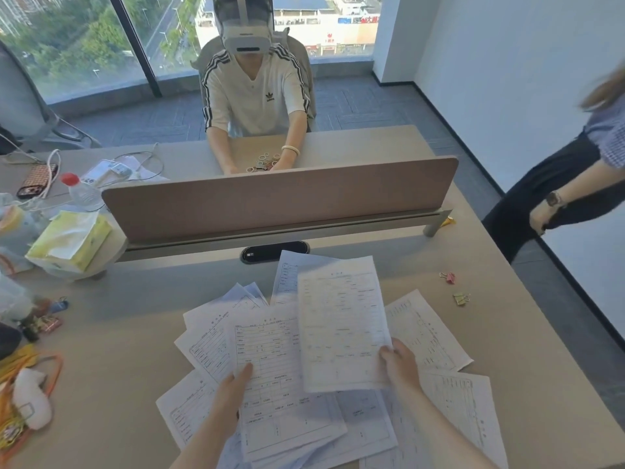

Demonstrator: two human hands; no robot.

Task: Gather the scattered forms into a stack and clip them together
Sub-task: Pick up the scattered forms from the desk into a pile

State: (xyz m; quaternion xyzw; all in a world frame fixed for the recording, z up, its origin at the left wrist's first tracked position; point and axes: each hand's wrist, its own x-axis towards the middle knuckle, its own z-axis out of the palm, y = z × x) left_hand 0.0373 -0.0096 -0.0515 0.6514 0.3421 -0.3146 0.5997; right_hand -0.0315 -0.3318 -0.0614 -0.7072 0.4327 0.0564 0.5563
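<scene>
Several white printed forms (209, 346) lie fanned out and overlapping on the near half of the desk. My right hand (399, 363) grips the lower right edge of one form (341, 326) and holds it lifted above the pile. My left hand (233, 390) pinches the lower left edge of another form (270, 353) in the middle of the spread. Two small binder clips, one pink (448, 277) and one yellow-green (460, 298), lie apart on the desk to the right of the papers.
A brown divider panel (280, 201) crosses the desk (118, 333) behind the papers; a person in a headset sits beyond it. Another person stands at the right edge. A tissue pack (69, 242), a bottle (83, 192) and orange and yellow cords (23, 377) crowd the left side.
</scene>
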